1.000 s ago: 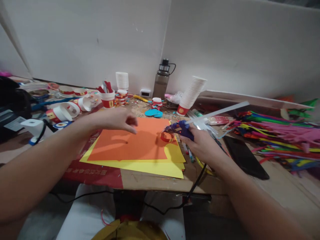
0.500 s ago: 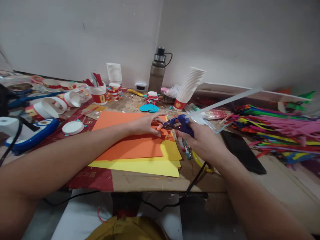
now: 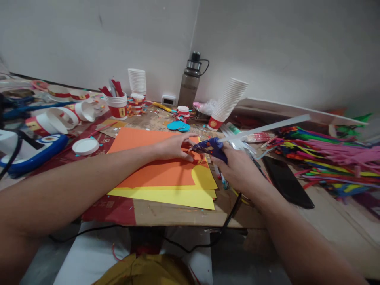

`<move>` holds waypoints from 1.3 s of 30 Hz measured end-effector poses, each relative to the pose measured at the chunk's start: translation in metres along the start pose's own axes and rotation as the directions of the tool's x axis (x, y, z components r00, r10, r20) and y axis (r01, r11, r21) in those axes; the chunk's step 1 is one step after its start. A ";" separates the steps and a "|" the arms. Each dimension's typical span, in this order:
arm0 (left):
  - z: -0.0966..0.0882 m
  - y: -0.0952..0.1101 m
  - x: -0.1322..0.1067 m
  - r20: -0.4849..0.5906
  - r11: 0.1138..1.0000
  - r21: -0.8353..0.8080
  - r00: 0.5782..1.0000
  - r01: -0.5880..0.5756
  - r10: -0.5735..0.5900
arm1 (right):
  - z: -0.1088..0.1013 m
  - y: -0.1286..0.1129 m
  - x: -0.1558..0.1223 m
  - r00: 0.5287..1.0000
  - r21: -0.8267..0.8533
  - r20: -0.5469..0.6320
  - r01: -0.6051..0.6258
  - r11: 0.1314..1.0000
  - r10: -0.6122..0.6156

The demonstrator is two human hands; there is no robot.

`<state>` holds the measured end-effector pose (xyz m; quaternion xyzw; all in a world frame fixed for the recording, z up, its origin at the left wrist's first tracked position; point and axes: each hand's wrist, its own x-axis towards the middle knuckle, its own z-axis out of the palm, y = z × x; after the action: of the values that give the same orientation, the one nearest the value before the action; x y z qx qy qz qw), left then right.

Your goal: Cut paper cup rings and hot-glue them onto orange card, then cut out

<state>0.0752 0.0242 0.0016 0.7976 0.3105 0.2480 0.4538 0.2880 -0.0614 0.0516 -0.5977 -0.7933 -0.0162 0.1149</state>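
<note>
Gluing, it seems: my right hand [image 3: 239, 164] wraps the blue plastic glue gun [image 3: 214, 148], nozzle near the red paper ring [image 3: 200, 161] by the orange paper sheet's edge, my left hand's [image 3: 173, 147] fingers curled close, pinching or not I can't tell, next calling for steadiness.

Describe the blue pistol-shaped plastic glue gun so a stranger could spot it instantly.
Find the flat orange paper sheet. At its right edge, the right hand holds the blue glue gun. Unlike its neighbours, it has a long whitish rod jutting from its back.
</note>
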 end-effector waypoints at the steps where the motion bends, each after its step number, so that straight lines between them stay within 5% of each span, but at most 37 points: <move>1: 0.000 0.000 0.000 0.001 1.000 -0.010 1.000 -0.002 0.002 | 0.000 0.000 0.000 1.000 -0.015 -0.001 0.002 1.000 -0.002; 8: 0.000 0.000 0.000 0.007 0.999 -0.052 1.000 0.001 0.000 | -0.006 0.000 -0.002 1.000 -0.105 -0.006 -0.015 0.994 0.015; 18: -0.003 0.007 -0.002 0.024 0.999 0.031 0.999 0.025 -0.026 | 0.000 -0.003 -0.004 1.000 -0.018 -0.001 0.020 1.000 -0.020; 25: 0.001 0.007 0.000 0.018 0.999 0.039 0.999 0.036 -0.036 | -0.002 -0.002 -0.002 0.997 -0.027 0.023 -0.067 0.997 0.067; 29: -0.012 0.006 -0.003 0.060 0.982 0.189 0.998 -0.012 0.000 | -0.007 -0.005 -0.002 0.991 -0.045 0.046 -0.124 0.991 0.126; 32: -0.036 0.000 -0.008 0.089 0.911 0.411 0.994 0.018 -0.059 | -0.008 -0.006 -0.002 0.989 -0.058 0.050 -0.135 0.989 0.138; 35: -0.063 -0.011 -0.014 0.019 0.702 0.706 0.988 0.093 -0.151 | -0.007 -0.004 -0.002 0.992 -0.050 0.038 -0.119 0.992 0.121; 39: -0.083 -0.017 -0.019 -0.094 0.573 0.799 0.979 0.184 -0.182 | -0.005 -0.001 -0.003 0.996 0.009 0.015 -0.086 0.996 0.085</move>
<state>0.0015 0.0648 0.0236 0.8795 0.4696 0.0338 0.0688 0.2885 -0.0657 0.0563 -0.6306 -0.7679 -0.0029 0.1126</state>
